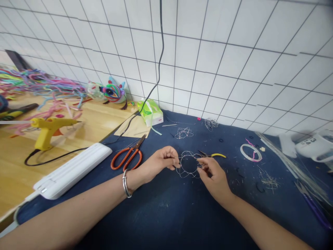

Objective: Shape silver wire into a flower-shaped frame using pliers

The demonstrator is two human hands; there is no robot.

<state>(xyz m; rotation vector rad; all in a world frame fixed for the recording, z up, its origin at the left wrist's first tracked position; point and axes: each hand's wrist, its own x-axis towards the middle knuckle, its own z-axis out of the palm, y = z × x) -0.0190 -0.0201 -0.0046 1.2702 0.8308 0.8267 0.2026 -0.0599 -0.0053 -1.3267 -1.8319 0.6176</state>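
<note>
A thin wire ring with looped petals (181, 169) is held between my two hands just above the dark blue cloth. My left hand (160, 162), with a silver bangle at the wrist, pinches its left side. On the opposite side, the fingers and thumb of my right hand (212, 175) close on the wire. Yellow-handled pliers (218, 155) lie behind my right hand, partly hidden by it. Left of my left hand rest orange-handled scissors (127, 158). Another looped wire piece (184, 132) lies farther back.
A white power strip (74, 170) and a yellow glue gun (48, 130) are at left, near colourful pipe cleaners (44, 85). A tissue pack (151, 113) stands by the tiled wall. At right are a white ring (242, 151), wire scraps (270, 181), purple-handled scissors (316, 210) and a mug (312, 147).
</note>
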